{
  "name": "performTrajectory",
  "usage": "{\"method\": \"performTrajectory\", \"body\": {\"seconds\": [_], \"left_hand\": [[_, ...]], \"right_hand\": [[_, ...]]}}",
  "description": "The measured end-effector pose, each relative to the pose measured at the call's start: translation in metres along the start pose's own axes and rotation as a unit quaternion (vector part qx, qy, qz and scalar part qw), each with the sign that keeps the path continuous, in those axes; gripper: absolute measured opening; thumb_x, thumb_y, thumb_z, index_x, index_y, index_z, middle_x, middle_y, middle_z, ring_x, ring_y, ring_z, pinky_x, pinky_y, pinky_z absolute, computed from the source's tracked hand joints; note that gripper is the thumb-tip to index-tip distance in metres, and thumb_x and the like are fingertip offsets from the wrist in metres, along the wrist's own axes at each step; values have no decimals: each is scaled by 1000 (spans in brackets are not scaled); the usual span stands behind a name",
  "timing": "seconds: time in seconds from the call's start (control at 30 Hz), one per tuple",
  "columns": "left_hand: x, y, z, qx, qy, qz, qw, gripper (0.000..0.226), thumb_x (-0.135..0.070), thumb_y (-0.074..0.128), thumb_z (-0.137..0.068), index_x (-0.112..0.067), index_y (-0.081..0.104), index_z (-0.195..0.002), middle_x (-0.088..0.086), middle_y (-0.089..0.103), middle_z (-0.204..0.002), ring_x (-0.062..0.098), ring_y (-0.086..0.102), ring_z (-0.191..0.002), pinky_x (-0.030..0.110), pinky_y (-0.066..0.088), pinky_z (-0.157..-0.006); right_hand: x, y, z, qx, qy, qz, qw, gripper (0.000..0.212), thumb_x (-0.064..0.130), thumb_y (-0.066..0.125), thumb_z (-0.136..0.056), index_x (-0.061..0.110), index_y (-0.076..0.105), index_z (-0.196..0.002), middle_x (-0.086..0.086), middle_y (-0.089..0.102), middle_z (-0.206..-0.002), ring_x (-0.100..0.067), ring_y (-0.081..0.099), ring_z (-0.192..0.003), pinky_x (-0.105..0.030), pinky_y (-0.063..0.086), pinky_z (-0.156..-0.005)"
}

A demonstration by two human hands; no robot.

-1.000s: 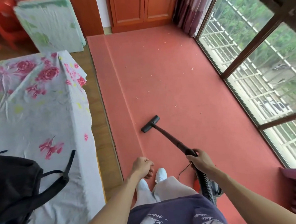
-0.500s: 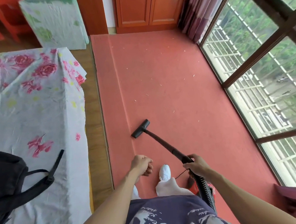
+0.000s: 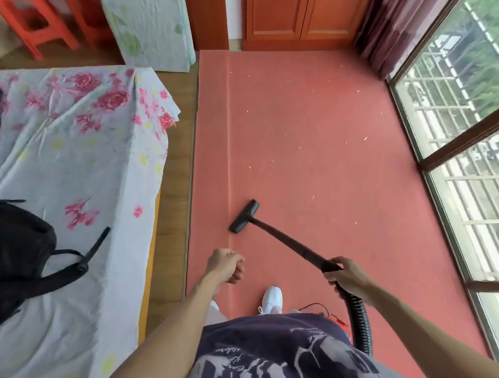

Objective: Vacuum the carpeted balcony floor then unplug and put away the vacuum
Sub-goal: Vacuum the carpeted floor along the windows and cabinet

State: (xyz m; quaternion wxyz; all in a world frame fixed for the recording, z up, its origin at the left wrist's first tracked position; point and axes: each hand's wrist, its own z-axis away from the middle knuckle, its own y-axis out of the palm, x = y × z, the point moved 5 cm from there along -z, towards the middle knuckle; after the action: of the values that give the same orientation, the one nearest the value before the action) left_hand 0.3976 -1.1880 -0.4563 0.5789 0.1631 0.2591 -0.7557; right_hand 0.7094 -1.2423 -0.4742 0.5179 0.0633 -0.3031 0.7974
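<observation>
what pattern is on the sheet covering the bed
Pink roses and small yellow flowers on the pale fabric bed sheet; head view.

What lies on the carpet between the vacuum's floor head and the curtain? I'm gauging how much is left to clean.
Head view: bare red carpet strewn with small pale scraps between the floor head and the curtain.

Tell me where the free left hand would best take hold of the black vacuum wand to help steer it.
Probably mid-shaft of the black vacuum wand, between the flat black floor nozzle and the right hand, which already holds the cuff where the ribbed black hose joins. The shaft is slim, bare and slopes toward the person, so the left hand should close over it from above and its own side.
</observation>
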Motion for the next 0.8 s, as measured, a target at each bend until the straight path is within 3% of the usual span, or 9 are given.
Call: {"method": "performTrajectory", "body": {"seconds": [0.1, 0.27, 0.4, 0.53, 0.6, 0.7, 0.8], "left_hand": [[-6, 12, 2, -15, 2, -2, 1000, 11, -4, 55, -85, -2, 66, -87, 7, 60, -58, 17, 53, -42, 24, 45, -44], [-13, 37, 12, -2, 14, -25, 1000, 15, -6, 51, -89, -4, 66, -85, 8, 61, -63, 18, 55, -47, 24, 46, -45], [-12, 54, 18, 3, 14, -51, 999, 17, -7, 50, -89, -5, 66, -84, 7, 62, -64, 18, 55, -49, 25, 46, -46], [-13, 65, 23, 12, 8, -82, 997, 17, -7, 49, -88, -5, 66, -86, 7, 63, -64, 19, 56, -51, 25, 46, -47], [-16, 70, 23, 14, 10, -102, 995, 17, -8, 50, -88, -4, 66, -86, 8, 63, -66, 19, 57, -53, 25, 47, -48], [-23, 78, 20, 25, 15, -137, 990, 17, -8, 50, -88, -4, 66, -87, 8, 63, -67, 20, 57, -54, 25, 48, -49], [-33, 90, 14, 46, 23, -171, 984, 16, -9, 51, -88, -4, 66, -88, 8, 62, -66, 21, 57, -53, 24, 46, -47]], "right_hand": [[26, -4, -19, -5, -66, 103, 992, 25, 9, 61, -84, 15, 60, -108, -9, 63, -73, -23, 58, -56, -33, 48, -50], [75, -12, -27, -50, -140, 347, 926, 29, 12, 47, -87, 17, 56, -114, -8, 64, -99, -28, 63, -84, -34, 51, -65], [103, -33, -37, -113, -139, 423, 888, 37, 13, 51, -88, 15, 54, -125, -9, 64, -116, -31, 63, -106, -33, 45, -73], [109, -48, -39, -118, -130, 458, 872, 37, 12, 51, -89, 15, 55, -126, -7, 64, -115, -27, 64, -104, -32, 45, -72], [101, -40, -35, -71, -122, 438, 888, 35, 15, 52, -88, 15, 58, -122, -5, 66, -102, -25, 67, -90, -29, 46, -66], [70, -13, -25, 38, -75, 294, 952, 22, 22, 55, -88, 11, 58, -106, -3, 67, -75, -17, 65, -53, -23, 50, -47], [24, -6, -12, 41, -24, 161, 986, 15, 20, 53, -88, 9, 54, -98, -5, 67, -71, -17, 63, -46, -24, 50, -41]]}}
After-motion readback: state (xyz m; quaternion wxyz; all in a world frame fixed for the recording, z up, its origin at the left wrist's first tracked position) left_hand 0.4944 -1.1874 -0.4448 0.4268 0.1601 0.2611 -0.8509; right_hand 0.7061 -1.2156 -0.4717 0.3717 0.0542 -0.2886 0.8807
